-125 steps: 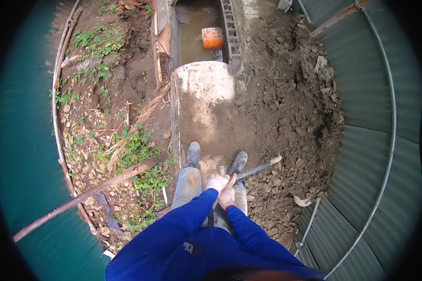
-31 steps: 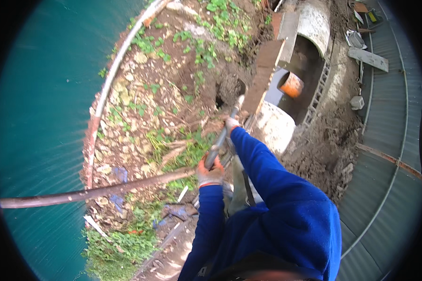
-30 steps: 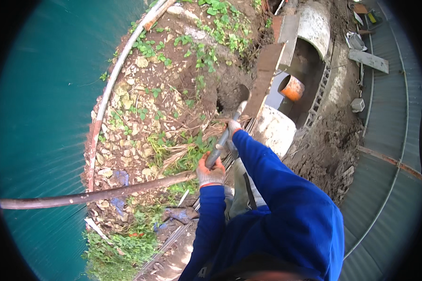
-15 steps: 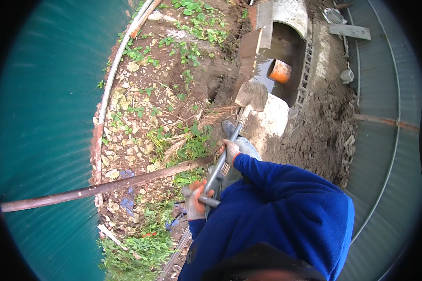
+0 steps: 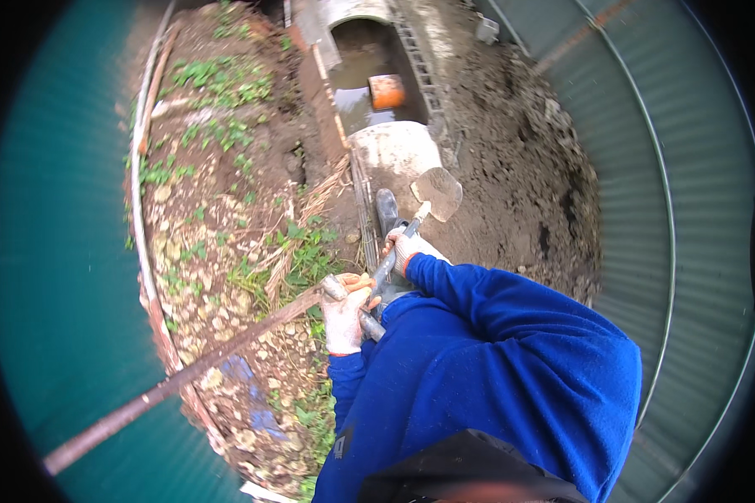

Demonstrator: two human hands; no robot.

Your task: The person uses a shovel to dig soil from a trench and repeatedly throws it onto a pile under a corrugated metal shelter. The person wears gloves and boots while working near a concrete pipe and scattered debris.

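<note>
A shovel with a grey shaft slants across my front, its mud-coated blade [image 5: 438, 194] above the wet soil beside a white curved piece [image 5: 398, 147]. My right hand [image 5: 403, 250], in a white and orange work glove, wraps the lower shaft. At the upper end, my left hand [image 5: 345, 317], gloved alike, grips the cross handle [image 5: 372, 326], whose ends stick out on both sides of it. Just past the right hand shows a dark rubber boot [image 5: 387, 210]. Whether the blade touches the soil I cannot tell.
Ahead lies a pit with murky water [image 5: 354, 96] and an orange pipe [image 5: 386, 92]. A long wooden pole [image 5: 184, 379] reaches from the left toward my left hand. Green sheeting [image 5: 59, 251] stands left, a grey corrugated wall [image 5: 629, 210] right. Stones and weeds cover the left ground.
The shovel blade has swung right, from the edge of the water pit to the mud beside the white piece. The view has shifted too. Both hands keep hold of the shovel.
</note>
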